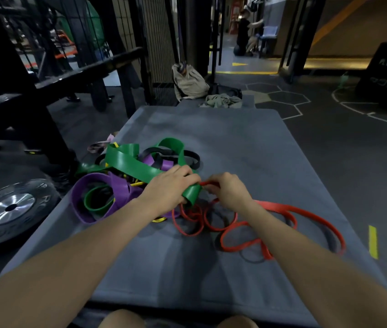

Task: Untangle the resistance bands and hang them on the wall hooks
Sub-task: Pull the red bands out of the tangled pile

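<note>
Your left hand (171, 185) is gripping the green band (128, 162) while your right hand (225, 190) is pinching the red band (282, 209) on the mat (235, 143); you are still untangling, so next probably pull red free.

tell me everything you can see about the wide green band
The wide green band is a broad, flat, glossy strap, rubbery in look. It loops and twists over the tangle of purple bands and black bands on the grey mat, one loop arching up at the back. Its near folded end sits in the grip of the left hand.
</note>
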Demonstrator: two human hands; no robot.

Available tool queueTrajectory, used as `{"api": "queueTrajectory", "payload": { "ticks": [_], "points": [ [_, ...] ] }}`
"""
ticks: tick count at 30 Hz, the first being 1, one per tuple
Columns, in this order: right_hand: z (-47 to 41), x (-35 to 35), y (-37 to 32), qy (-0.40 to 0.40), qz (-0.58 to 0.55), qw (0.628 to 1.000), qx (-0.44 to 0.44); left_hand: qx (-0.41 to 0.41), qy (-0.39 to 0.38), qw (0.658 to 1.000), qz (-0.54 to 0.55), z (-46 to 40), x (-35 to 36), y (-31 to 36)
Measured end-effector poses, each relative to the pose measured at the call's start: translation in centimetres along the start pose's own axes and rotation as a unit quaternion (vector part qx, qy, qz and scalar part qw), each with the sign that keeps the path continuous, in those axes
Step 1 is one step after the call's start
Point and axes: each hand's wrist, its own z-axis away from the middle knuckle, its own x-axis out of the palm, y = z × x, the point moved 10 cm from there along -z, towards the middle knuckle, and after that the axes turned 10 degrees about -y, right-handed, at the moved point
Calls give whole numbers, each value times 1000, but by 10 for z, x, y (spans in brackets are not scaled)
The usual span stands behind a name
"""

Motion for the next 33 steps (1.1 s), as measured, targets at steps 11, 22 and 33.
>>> {"api": "queueTrajectory", "payload": {
  "ticks": [11, 22, 33],
  "points": [
    [42, -95, 12, 217, -170, 956, 106, -39, -5, 998, 55, 30, -41, -26],
    [100, -120, 60, 331, -292, 870, 219, -85, -28, 996, 24, 45, -35, -21],
    [143, -133, 94, 343, -225, 879, 242, -96, -72, 991, -61, 37, -7, 8]
  ]
}}
